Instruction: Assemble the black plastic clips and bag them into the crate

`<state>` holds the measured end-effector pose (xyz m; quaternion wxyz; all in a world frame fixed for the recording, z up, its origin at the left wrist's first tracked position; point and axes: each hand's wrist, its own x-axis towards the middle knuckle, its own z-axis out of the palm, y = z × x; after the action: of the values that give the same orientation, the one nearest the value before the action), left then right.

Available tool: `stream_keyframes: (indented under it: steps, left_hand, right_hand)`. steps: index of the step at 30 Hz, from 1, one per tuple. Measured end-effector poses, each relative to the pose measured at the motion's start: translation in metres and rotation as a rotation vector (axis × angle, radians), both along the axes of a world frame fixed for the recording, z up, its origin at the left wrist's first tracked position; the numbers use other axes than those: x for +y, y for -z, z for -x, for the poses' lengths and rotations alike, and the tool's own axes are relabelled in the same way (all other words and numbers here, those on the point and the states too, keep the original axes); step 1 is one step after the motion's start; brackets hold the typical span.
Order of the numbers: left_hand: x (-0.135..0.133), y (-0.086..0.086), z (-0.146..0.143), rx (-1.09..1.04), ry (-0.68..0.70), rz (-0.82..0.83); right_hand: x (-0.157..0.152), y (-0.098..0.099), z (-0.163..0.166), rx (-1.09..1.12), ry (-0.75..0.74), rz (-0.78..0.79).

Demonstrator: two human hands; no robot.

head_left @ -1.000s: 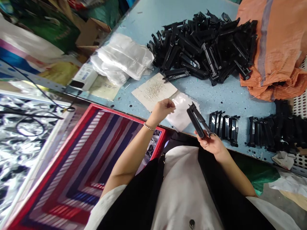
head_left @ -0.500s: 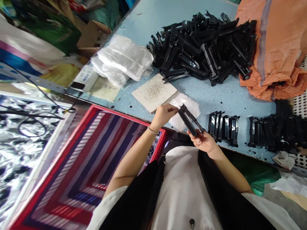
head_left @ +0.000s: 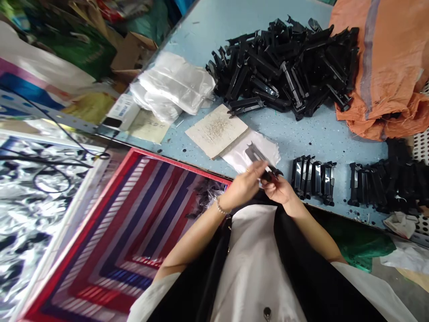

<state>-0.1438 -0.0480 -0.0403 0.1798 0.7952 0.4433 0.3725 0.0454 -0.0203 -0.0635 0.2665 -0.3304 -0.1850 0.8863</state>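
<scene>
Black part: where, and how held?

"Over the near edge of the table, 3 o'clock from mid-view. Grasped at its lower end by the fingers of the right hand. Partly covered by the left hand; blurred, so whether it is gripped there can't be told."

"Step in hand?"

"One part being worked between both hands, apparently; detail hidden. From the hands: loose pile near 1 o'clock, lined-up parts at 3."

"Next move calls for?"

"Likely a firm right-hand hold, with left fingers placed cleanly."
</scene>
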Motion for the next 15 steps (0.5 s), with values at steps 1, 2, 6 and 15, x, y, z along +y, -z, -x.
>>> stream_keyframes:
  steps: [1, 2, 6, 15]
  left_hand:
    - [-0.009, -0.004, -0.008, -0.017, 0.065, 0.0]
    - [-0.017, -0.01, -0.014, -0.034, 0.109, 0.005]
    - [-0.046, -0.042, -0.002, -0.051, 0.099, 0.059]
    - [-0.083, -0.004, 0.099, 0.371, 0.022, 0.886]
  right_hand:
    - [0.0, -0.002, 0.002, -0.06, 0.026, -0.067]
    - [-0.002, -0.007, 0.002, -0.113, 0.041, -0.126]
    - [-0.018, -0.041, -0.015, -0.336, -0.176, -0.491]
    - [0.059, -0.053, -0.096, -1.441, -0.5, -1.603]
